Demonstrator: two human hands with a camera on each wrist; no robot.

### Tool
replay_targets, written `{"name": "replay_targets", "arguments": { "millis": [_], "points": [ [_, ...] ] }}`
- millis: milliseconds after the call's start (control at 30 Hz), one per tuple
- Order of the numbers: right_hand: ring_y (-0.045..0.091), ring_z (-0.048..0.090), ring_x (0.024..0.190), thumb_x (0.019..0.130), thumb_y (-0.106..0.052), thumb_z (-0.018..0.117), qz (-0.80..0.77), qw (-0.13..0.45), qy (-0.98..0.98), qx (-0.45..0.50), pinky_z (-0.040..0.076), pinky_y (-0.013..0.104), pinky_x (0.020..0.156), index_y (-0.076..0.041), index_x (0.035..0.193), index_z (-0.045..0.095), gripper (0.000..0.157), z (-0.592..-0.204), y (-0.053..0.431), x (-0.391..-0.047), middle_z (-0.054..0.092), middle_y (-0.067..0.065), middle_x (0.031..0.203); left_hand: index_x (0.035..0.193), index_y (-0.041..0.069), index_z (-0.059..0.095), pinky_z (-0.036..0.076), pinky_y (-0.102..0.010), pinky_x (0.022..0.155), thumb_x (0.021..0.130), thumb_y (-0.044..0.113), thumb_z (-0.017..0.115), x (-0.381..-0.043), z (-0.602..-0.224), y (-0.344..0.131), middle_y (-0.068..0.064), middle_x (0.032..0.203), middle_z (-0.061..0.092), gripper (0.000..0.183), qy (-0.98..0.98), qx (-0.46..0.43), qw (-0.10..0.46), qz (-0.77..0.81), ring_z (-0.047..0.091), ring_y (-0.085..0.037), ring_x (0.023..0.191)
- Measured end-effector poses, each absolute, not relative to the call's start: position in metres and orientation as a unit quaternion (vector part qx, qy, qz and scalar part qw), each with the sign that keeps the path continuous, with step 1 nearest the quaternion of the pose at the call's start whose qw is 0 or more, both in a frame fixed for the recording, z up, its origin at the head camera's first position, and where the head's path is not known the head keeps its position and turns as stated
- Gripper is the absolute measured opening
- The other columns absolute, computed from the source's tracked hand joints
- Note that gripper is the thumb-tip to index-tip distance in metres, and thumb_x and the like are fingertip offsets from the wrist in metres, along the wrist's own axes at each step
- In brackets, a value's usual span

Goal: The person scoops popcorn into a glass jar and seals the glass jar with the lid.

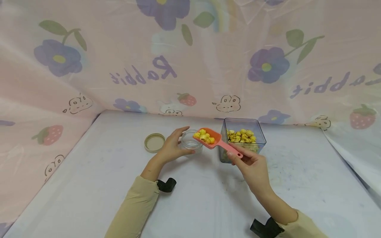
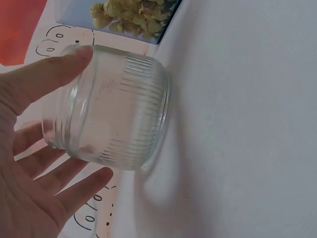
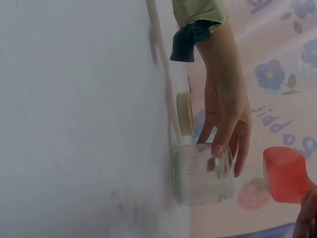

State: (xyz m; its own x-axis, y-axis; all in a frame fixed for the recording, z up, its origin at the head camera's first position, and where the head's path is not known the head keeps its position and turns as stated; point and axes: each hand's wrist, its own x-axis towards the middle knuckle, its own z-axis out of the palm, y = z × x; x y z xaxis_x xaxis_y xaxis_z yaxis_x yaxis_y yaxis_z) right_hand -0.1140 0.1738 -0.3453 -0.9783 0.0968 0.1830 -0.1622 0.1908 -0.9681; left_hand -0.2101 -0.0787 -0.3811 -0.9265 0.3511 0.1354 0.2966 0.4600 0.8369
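My left hand (image 1: pixel 171 147) holds a clear glass jar (image 2: pixel 124 109) near its open mouth, thumb on one side and fingers round the other. The jar stands upright on the table, ribbed around its lower half, with nothing inside. My right hand (image 1: pixel 256 167) pinches the handle of an orange-pink scoop (image 1: pixel 219 142). Several yellow popcorn pieces (image 1: pixel 203 136) lie in the scoop, whose front edge overlaps the jar's mouth in the head view. In the right wrist view, the scoop (image 3: pixel 285 173) is raised above the jar's rim.
Just right of the jar stands a clear bluish square container (image 1: pixel 226 155) partly filled with popcorn (image 1: pixel 242 135). A round beige lid (image 1: pixel 154 143) lies on the white-covered table (image 1: pixel 190 205) left of the jar. A printed curtain (image 1: pixel 202 69) rises behind.
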Motion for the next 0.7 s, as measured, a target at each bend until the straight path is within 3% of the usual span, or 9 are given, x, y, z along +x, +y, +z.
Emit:
{"name": "replay_targets", "arguments": {
  "millis": [367, 700],
  "points": [
    [0.011, 0.062, 0.064, 0.086, -0.008, 0.071, 0.631, 0.1, -0.769, 0.004, 0.052, 0.018, 0.058, -0.003, 0.119, 0.068, 0.034, -0.36, 0.164, -0.118, 0.068, -0.015, 0.086, 0.149, 0.009, 0.034, 0.041, -0.047, 0.106, 0.077, 0.013, 0.081, -0.213, -0.387, -0.082, -0.012, 0.151, 0.036, 0.086, 0.841, 0.178, 0.058, 0.508, 0.036, -0.032, 0.138],
    [0.011, 0.063, 0.063, 0.085, -0.012, 0.073, 0.623, 0.105, -0.775, 0.004, 0.052, 0.022, 0.057, -0.005, 0.118, 0.068, 0.034, -0.366, 0.163, -0.12, 0.07, -0.008, 0.078, 0.146, 0.012, 0.039, 0.044, -0.045, 0.104, 0.075, 0.008, 0.082, -0.215, -0.393, -0.083, -0.011, 0.149, 0.04, 0.083, 0.825, 0.165, 0.061, 0.537, 0.039, -0.034, 0.135]
  ]
}}
